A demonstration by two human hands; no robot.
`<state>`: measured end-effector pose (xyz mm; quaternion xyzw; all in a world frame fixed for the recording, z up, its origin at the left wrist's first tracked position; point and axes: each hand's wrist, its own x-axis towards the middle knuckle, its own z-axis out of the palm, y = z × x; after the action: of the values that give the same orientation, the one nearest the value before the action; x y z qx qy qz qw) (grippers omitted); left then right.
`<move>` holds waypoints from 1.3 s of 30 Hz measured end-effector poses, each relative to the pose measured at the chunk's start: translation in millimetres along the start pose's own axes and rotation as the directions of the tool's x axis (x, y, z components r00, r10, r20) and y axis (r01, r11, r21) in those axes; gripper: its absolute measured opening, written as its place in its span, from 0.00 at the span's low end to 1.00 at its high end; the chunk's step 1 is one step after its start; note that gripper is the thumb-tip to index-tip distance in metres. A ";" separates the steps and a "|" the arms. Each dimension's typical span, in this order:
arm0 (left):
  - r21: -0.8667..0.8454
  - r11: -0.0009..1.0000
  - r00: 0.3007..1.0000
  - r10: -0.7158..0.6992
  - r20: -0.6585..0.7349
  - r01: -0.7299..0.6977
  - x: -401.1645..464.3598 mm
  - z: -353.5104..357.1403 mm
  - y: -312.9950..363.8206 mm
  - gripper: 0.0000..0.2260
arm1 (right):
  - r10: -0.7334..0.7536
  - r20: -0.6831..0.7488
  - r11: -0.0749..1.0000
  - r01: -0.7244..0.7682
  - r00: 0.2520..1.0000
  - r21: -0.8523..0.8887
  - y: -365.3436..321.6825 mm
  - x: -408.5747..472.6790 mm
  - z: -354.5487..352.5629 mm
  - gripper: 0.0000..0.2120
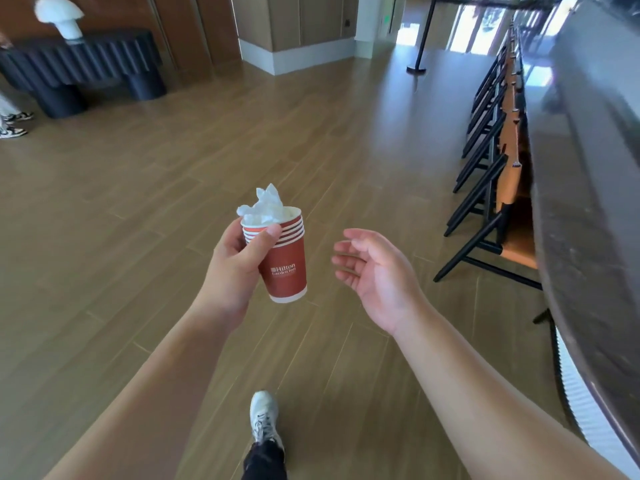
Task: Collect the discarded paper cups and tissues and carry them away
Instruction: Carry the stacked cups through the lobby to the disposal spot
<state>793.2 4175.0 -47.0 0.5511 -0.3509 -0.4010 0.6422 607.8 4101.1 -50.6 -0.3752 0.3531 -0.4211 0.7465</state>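
Closest to me was the person's grey sneaker (264,419) planted on the wood floor (104,271). Up from there, the left hand (235,268) had its grip wrapped around a nested stack of red paper cups (285,261), thumb across the rims, with crumpled white tissues (265,206) stuffed in the top cup and poking out. The right hand (375,271) hung just beside the stack, not touching, palm up, grip loose and holding nothing. Off to the right ran a dark curved tabletop (588,220) with black stools (485,188) tucked under it. Way back left sat a dark fluted bench (83,60) with a white mushroom lamp (60,15).
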 end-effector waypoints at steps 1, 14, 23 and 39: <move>-0.005 1.000 1.000 0.000 0.012 0.000 20.0 -3.2 -2.3 0.27 | -0.004 -0.012 1.000 0.004 1.000 -0.005 -0.7 17.3 5.0 0.08; -0.026 0.999 0.987 0.026 0.159 -0.022 285.6 -79.7 20.9 0.21 | -0.063 -0.076 0.998 0.061 0.995 -0.021 -20.6 249.2 127.8 0.07; -0.031 1.000 0.976 0.004 0.216 0.003 418.2 -56.3 17.4 0.28 | -0.103 -0.155 0.994 0.107 0.982 0.018 -53.8 358.9 123.3 0.05; 0.053 0.998 0.974 -0.030 0.226 0.018 673.0 122.8 -6.9 0.22 | -0.156 -0.180 0.979 0.176 0.971 0.101 -176.9 627.1 -3.0 0.11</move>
<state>973.5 3515.3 -30.0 0.5220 -0.4251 -0.4599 0.5791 789.3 3475.6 -32.6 -0.3219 0.3580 -0.5325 0.6962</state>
